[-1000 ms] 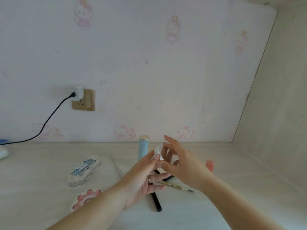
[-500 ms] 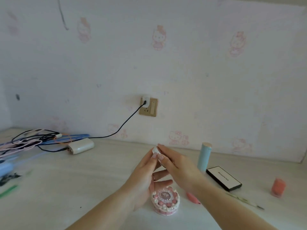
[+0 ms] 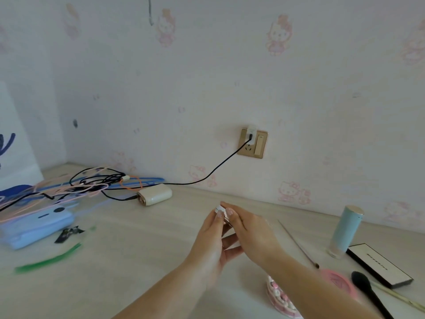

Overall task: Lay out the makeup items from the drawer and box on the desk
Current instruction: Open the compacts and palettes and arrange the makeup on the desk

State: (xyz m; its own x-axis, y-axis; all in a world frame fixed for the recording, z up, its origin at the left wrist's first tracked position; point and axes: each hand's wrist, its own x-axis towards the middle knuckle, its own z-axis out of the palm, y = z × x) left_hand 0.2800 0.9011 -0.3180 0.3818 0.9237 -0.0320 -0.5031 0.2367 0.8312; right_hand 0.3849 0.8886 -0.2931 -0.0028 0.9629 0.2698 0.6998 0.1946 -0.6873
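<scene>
Desk point(image 3: 142, 245) — hands pinch small case point(image 3: 220, 209), mostly hidden.

A single head-worn view looks forward and down over the table point(image 3: 142, 245) toward the wallpapered wall point(image 3: 207, 77). Both hands meet close below it near frame centre, the wall socket point(image 3: 252, 143) well beyond them.

Left hand point(image 3: 210, 240) and right hand point(image 3: 250, 231): raised above desk point(image 3: 138, 249), fingertips pinching one small white item point(image 3: 218, 208). Right of hands: blue tube point(image 3: 346, 230) upright, black palette point(image 3: 379, 264), black brush point(image 3: 368, 290), pink round case point(image 3: 281, 300). Left: tangled cables point(image 3: 80, 185), white charger point(image 3: 154, 194)
</scene>
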